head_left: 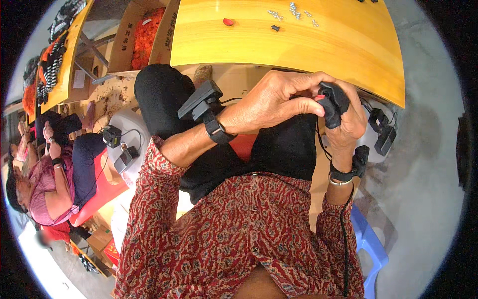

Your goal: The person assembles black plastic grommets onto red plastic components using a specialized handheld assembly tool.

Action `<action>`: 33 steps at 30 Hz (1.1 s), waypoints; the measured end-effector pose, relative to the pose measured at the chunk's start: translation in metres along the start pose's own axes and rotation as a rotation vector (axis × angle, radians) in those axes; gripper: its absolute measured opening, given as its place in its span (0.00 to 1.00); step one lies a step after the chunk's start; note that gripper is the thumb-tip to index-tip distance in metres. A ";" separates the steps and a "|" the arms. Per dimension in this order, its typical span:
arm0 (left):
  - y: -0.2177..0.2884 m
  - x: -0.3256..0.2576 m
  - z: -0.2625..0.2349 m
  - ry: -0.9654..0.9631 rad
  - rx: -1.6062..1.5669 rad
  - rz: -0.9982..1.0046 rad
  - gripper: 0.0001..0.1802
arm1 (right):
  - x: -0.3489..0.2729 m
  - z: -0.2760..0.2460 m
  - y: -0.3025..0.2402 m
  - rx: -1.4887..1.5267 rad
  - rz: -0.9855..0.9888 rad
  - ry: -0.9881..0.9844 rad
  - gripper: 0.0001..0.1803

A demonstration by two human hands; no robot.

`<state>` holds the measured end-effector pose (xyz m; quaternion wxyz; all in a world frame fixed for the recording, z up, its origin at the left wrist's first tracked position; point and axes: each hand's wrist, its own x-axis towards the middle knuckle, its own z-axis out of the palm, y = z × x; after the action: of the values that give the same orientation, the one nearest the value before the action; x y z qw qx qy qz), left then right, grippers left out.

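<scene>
Above my lap, near the table's front edge, both hands meet at a small piece of black cloth (334, 102). My right hand (351, 117) has its fingers wrapped round the cloth from the right. From the left, my left hand (279, 102) reaches over, thumb and fingers closed at the cloth's left edge. A bit of red shows by the left thumb tip; I cannot tell what it is. Folds and fingers hide part of the cloth. Each wrist bears a black strap with a device, and a metal bangle (341, 183) circles the right one.
On the yellow table (298, 47) lie a small red piece (228, 22), a small black piece (275, 28) and several silvery bits (295, 11). A cardboard box (121, 47) holds orange-red items (148, 40). A co-worker (55, 184) sits at left. A blue plastic seat (367, 244) stands at right.
</scene>
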<state>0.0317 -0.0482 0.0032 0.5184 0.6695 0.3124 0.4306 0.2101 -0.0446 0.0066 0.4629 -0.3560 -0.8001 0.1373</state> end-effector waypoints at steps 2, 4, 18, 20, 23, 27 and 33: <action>0.000 -0.003 0.000 0.030 0.063 0.018 0.28 | 0.000 0.000 -0.003 0.009 0.011 -0.007 0.14; 0.000 -0.004 0.001 0.032 0.070 0.030 0.28 | 0.000 -0.001 -0.003 0.012 0.021 -0.015 0.13; 0.004 0.008 0.004 -0.053 -0.444 -0.128 0.41 | -0.001 -0.010 0.002 -0.052 0.066 0.138 0.16; 0.003 0.009 0.001 -0.050 -0.465 -0.192 0.43 | -0.001 -0.012 0.003 -0.053 0.068 0.173 0.15; -0.004 0.010 0.000 -0.049 -0.428 -0.170 0.41 | -0.006 -0.017 0.002 -0.089 0.069 0.184 0.15; -0.007 0.014 0.003 -0.083 -0.356 -0.175 0.37 | -0.003 -0.030 0.000 -0.128 0.059 0.202 0.14; -0.005 0.009 0.007 -0.095 -0.283 -0.280 0.31 | -0.011 -0.039 0.036 0.076 0.277 0.514 0.13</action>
<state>0.0415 -0.0421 -0.0004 0.6762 0.5596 0.3140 0.3620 0.2620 -0.0314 0.0004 0.6404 -0.4672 -0.5947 0.1341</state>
